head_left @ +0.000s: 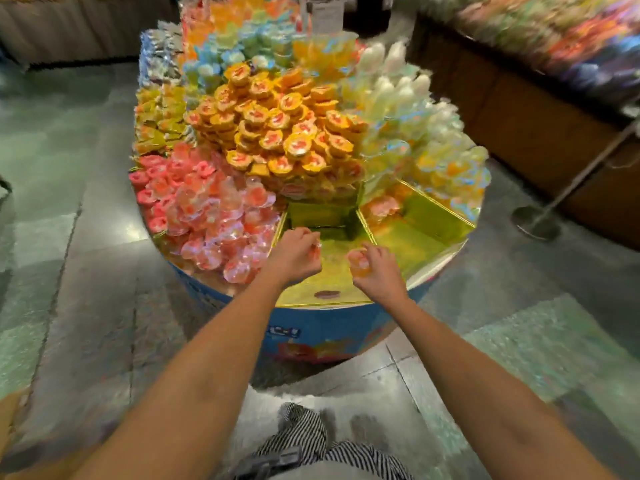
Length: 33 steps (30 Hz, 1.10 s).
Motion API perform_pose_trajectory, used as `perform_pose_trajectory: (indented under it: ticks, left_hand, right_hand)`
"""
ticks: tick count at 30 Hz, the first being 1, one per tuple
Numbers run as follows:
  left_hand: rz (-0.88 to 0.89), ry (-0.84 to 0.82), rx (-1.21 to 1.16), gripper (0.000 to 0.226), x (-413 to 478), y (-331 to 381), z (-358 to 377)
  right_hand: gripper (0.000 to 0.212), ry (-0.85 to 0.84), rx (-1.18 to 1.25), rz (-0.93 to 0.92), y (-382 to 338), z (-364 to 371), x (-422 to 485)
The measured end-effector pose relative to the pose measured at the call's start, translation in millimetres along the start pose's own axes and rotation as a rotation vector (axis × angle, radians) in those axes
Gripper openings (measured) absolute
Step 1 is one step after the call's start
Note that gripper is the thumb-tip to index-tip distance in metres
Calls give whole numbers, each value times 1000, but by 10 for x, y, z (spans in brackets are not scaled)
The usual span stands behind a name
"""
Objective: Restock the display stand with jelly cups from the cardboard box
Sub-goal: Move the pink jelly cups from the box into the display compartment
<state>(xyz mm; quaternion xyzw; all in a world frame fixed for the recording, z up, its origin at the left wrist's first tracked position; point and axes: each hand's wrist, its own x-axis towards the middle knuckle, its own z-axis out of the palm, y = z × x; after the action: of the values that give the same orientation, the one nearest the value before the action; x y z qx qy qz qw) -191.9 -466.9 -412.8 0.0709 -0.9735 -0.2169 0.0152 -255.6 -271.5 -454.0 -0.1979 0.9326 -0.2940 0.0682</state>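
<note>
Several jelly cups (382, 207) in gold compartment (436, 220)

Warm light pours down on the display stand (322, 327), and its golden dividers (440, 216) flash back glare. Motion blur smears everything, worst on the shelves (554, 39) at upper right and across the floor (69, 271). Edges bend with wide-angle distortion; a shadow pools under the stand.

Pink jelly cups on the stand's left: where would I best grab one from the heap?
I would take a pink jelly cup lying on top near the front edge, coming from above and the front. Close fingers and thumb round its rounded clear sides, just under the wider rim. The cups lie tilted and crowded, so only top ones leave finger room.
</note>
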Motion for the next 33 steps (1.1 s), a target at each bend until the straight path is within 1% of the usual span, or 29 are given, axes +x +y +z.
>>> perform_pose_trajectory:
  ticks: [2,5,10,13,16,18,22,25,28,30,33]
  left_hand:
    - [55,-22,-22,57,258,170,174]
    - [130,-68,-35,59,663,381,436]
    - [196,-116,-52,47,1434,643,843]
    - [197,-175,-63,54,1894,708,1068]
    - [232,-274,-9,66,2303,772,1295]
    - [230,-292,4,69,2532,822,1421]
    - [223,-321,39,70,2855,876,1664]
    - [192,-328,83,71,3054,862,1873]
    - [95,-301,111,66,3200,841,2101]
    - [2,-291,101,61,3281,830,2249]
    - [-147,-279,77,61,3376,818,2438]
  right_hand:
    - [70,32,-43,43,289,-139,92]
    - [71,49,10,142,643,-287,246]
    - [81,35,5,252,1141,-504,717]
    - [83,-15,-21,295,1401,-614,1081]
    - [83,-51,-28,323,1631,-694,1445]
    - [85,-64,-24,352,1762,-725,1665]
    - [84,-144,-33,380,2003,-726,1987]
    - [79,-196,-53,371,2210,-679,2235]
    - [73,-261,-97,306,2419,-631,2537]
    - [74,-309,-142,237,2572,-614,2765]
    - [73,-398,-219,87,2787,-584,3108]
